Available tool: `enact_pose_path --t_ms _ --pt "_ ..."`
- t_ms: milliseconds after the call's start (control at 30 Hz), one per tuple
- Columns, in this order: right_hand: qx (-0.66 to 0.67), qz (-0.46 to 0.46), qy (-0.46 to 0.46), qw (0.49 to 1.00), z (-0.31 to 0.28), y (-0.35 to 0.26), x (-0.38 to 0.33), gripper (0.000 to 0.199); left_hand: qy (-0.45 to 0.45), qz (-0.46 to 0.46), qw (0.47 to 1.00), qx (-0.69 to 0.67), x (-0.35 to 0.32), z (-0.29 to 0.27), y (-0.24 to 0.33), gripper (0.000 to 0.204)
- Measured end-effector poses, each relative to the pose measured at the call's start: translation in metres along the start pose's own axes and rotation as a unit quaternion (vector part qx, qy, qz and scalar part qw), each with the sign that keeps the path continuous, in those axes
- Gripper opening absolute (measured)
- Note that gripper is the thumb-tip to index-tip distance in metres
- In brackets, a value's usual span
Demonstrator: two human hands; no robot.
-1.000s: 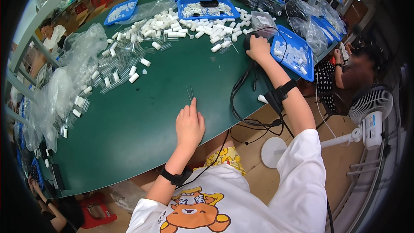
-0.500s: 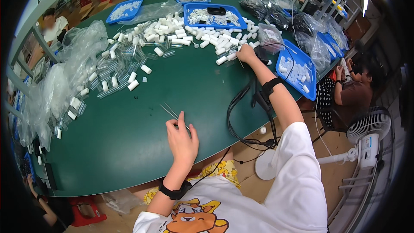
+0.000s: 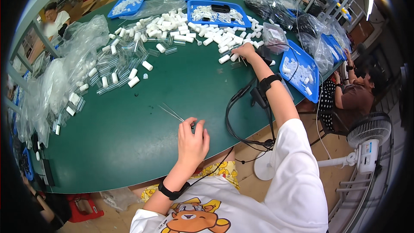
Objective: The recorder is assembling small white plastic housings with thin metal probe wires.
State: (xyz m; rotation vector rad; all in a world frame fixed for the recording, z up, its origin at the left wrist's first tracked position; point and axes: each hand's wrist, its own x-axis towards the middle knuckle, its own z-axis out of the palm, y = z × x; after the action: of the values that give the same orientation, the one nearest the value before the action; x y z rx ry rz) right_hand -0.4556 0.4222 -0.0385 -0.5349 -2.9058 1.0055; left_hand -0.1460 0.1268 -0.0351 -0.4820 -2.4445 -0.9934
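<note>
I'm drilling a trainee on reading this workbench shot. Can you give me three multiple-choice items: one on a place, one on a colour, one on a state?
1. Where is the right hand?
A. on the fan
B. at the white caps
C. in the lap

2. What colour is the table?
A. green
B. red
C. white

3. What is the left hand doing?
A. lying flat and empty
B. raised off the table
C. pinching thin tweezers

Answers: 1 B, it reaches the near edge of the caps. 2 A, the bare top is dark green. 3 C, the fingers close on the thin metal prongs.
</note>
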Motion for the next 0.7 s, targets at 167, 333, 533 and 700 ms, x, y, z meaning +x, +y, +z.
enact_pose_path --t_ms 167,333,533,700 --pt "0.145 0.022 -0.104 0.984 -0.012 0.002 -0.003 0.03 0.003 0.007 1.0 -0.004 0.0 0.002 -0.002 0.024" --pt "0.164 -0.132 -0.089 0.973 -0.034 -0.007 -0.032 0.042 -0.002 0.011 1.0 -0.006 -0.001 0.001 -0.003 0.022" --pt "0.254 -0.244 -0.124 0.928 -0.061 -0.037 -0.08 0.034 -0.014 0.018 1.0 -0.01 0.0 -0.001 -0.002 0.021" --pt "0.304 -0.3 -0.125 0.895 -0.064 -0.053 -0.101 0.033 -0.02 0.017 1.0 -0.014 -0.002 0.0 -0.005 0.021"
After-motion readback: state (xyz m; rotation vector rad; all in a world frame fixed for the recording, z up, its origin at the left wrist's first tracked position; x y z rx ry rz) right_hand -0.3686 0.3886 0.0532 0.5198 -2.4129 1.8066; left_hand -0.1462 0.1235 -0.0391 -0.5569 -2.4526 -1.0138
